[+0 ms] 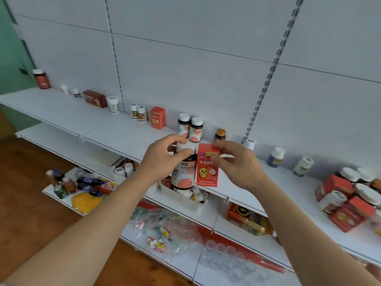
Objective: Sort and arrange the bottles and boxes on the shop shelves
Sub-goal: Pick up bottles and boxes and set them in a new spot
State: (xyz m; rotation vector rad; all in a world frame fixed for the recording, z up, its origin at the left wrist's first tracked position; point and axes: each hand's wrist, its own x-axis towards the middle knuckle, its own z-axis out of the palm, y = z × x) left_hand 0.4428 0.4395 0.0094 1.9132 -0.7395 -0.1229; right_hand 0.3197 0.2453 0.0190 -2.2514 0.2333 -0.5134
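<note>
1. The dark bottle (184, 170), white-capped with a pink label, is held upright in the air in front of the upper shelf (127, 137); the left hand (162, 157) grips it round the cap and neck, fingers and thumb curled on it
2. The red box (207, 166) with a yellow chick on its face is touching or just beside the bottle on its right; the right hand (237, 164) pinches it near the top, thumb on the front, fingers behind
3. Both items hang over the shelf's front edge, above a white basket (181, 198) one level down
4. Risk, as I judge it: the bottle is held only by its top, so a loose cap or a slip would drop it into the basket
5. The box is light and pinched high; a knock against the bottle could twist it out of the fingers
6. Two matching bottles (190, 127) stand at the back wall just beyond the hands, likely the bottle's place; an amber bottle (220, 135) beside them could be toppled on the way in
7. A matching small red box (157, 117) stands further left; a heap of red boxes and jars (348, 199) crowds the shelf's right end
</note>
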